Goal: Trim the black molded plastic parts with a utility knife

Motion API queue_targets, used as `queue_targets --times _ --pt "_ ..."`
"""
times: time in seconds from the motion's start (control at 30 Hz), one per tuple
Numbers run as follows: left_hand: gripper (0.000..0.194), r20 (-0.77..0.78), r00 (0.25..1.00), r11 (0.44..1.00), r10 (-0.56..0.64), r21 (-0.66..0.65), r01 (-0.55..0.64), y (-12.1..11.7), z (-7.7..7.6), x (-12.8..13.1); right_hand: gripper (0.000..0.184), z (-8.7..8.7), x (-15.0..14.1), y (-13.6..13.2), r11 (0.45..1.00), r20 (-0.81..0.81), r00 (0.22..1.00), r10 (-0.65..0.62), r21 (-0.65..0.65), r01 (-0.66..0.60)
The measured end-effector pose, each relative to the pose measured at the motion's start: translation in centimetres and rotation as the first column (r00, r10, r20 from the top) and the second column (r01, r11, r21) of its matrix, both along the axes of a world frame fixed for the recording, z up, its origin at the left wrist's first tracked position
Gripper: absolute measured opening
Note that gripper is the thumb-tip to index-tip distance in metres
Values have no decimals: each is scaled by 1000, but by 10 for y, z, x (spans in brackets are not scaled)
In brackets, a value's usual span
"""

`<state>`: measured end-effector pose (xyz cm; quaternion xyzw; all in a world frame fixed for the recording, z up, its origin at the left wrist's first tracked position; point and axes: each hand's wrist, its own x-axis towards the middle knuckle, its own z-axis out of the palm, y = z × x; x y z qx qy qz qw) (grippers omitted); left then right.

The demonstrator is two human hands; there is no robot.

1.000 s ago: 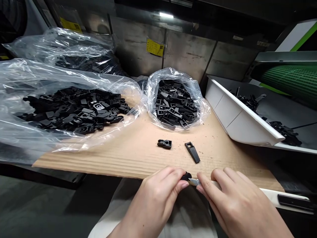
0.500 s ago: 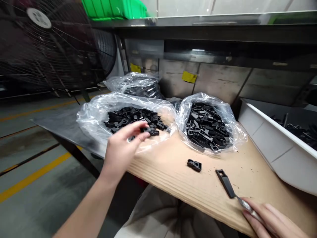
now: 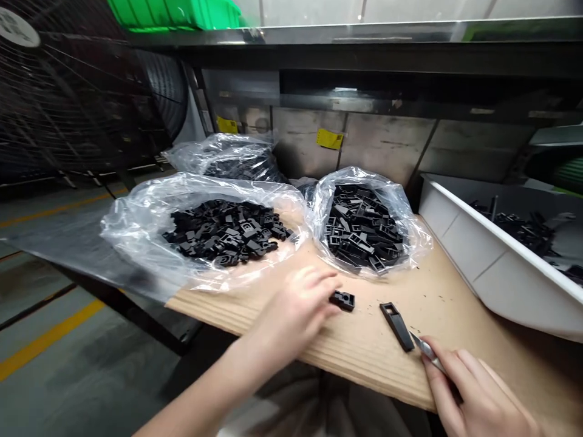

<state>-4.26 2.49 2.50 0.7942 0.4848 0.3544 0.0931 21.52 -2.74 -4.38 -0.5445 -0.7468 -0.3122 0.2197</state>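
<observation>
My left hand (image 3: 298,309) reaches over the cardboard sheet (image 3: 355,346), its fingertips touching a small black plastic clip (image 3: 342,300); the fingers are curled and blurred. My right hand (image 3: 473,394) is at the lower right, closed on a small metal blade (image 3: 428,352) whose tip lies beside a long black plastic piece (image 3: 398,318). Behind them stand two clear bags: one with blocky black parts (image 3: 223,230), one with long black parts (image 3: 362,227).
A third bag of black parts (image 3: 237,159) sits behind. A white tray (image 3: 483,255) with more black parts stands at the right. A big fan (image 3: 59,91) is at the left, a green bin (image 3: 182,12) on a shelf above. Floor drops off left of the bench.
My left hand came back from the left bag, where it held a small black part, to the loose clip on the cardboard. The view has shifted slightly. The right hand stays on the blade.
</observation>
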Motion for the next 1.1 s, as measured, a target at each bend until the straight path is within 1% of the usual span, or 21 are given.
queue_targets --times 0.03,0.1,0.17,0.2,0.23,0.27,0.3,0.37,0.4,0.43,0.5,0.67,0.73,0.8,0.87,0.93,1.0,1.1 --pt "29 -23 998 998 -54 -25 53 -1 -3 12 30 0 2 0 999 28 999 27 -30 -26" --pt "22 -44 993 993 -108 -55 106 0 -7 29 27 0 5 0 997 30 999 44 -58 -42" --pt "18 -43 989 988 -144 -69 141 0 -7 37 26 2 5 -3 996 -16 999 29 -78 -30" --pt "18 -25 985 982 -173 -83 170 -3 -6 38 26 5 3 -5 994 -70 996 48 -92 -55" --pt "19 28 979 973 -200 -111 202 -7 -4 39 26 8 0 -8 990 -155 985 76 -106 -93" --pt "21 113 970 961 -217 -149 232 -12 -3 40 25 13 -6 -12 983 -266 958 109 -116 -145" --pt "23 244 946 942 -215 -206 267 -18 -3 40 25 17 -12 -16 973 -395 909 135 -119 -197" --pt "22 484 861 891 -160 -305 337 -29 -6 42 22 25 -26 -22 949 -605 779 165 -117 -292" --pt "21 559 819 869 -132 -331 367 -33 -8 43 22 28 -33 -24 934 -663 728 174 -123 -335" --pt "20 594 795 859 -121 -338 384 -35 -10 44 22 30 -39 -25 920 -695 697 177 -135 -368" --pt "18 607 784 856 -132 -329 398 -37 -14 46 23 33 -46 -25 899 -718 674 175 -162 -406" --pt "18 588 799 871 -126 -320 373 -33 -16 46 23 38 -50 -22 876 -702 691 176 -208 -435" --pt "19 596 793 870 -128 -317 379 -32 -17 45 22 39 -49 -20 867 -704 689 175 -222 -447" --pt "19 616 774 848 -147 -325 419 -32 -18 43 22 39 -44 -17 882 -696 700 158 -220 -418" --pt "17 633 757 821 -161 -340 459 -32 -19 41 20 39 -38 -16 914 -683 718 139 -191 -359" --pt "17 632 760 821 -153 -347 454 -33 -20 40 18 39 -31 -17 935 -682 721 123 -164 -314" --pt "17 610 781 845 -133 -342 411 -33 -21 40 17 40 -29 -20 929 -725 679 118 -160 -333" --pt "19 588 795 862 -149 -317 396 -33 -21 43 19 43 -37 -25 899 -816 576 59 -206 -385"
